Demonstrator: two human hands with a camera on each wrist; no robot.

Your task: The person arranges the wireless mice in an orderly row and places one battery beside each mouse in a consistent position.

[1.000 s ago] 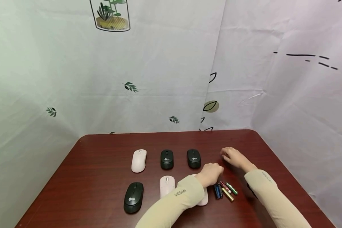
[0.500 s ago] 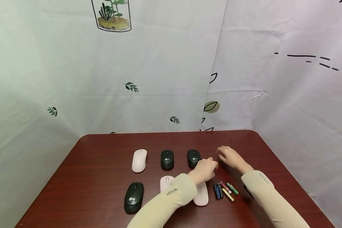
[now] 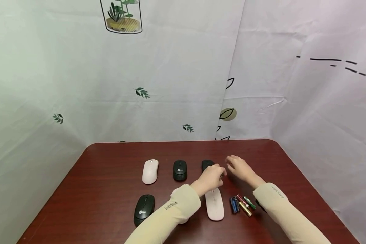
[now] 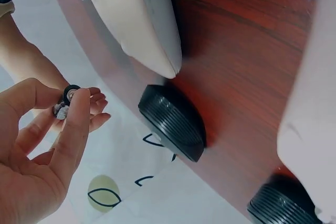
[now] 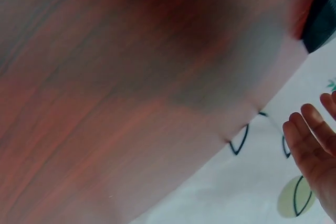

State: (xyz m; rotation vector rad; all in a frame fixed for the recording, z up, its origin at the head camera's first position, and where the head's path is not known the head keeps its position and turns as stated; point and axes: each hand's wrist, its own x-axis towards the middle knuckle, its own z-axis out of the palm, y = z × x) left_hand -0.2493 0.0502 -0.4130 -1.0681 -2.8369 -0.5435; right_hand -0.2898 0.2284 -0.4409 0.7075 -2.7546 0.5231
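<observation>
Above the tabletop (image 3: 109, 176), the left hand (image 3: 209, 178) is pinching what look like batteries (image 4: 71, 94), probably light, rigid, smooth and prone to rolling, so best taken by their sides, while the right hand (image 3: 240, 169) is hovering nearby, relaxed, apparently holding nothing.

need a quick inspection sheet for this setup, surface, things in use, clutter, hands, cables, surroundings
Surface: red-brown table with wood grain.
Things in use: three black mice and two white mice in view; loose batteries grouped right of the nearer white mouse.
Clutter: nothing seen.
Left hand: pinches a small dark cylinder, probably a battery.
Right hand: fingers relaxed, no object seen in it.
Cables: nothing seen.
Surroundings: pale cloth with printed leaves.
</observation>
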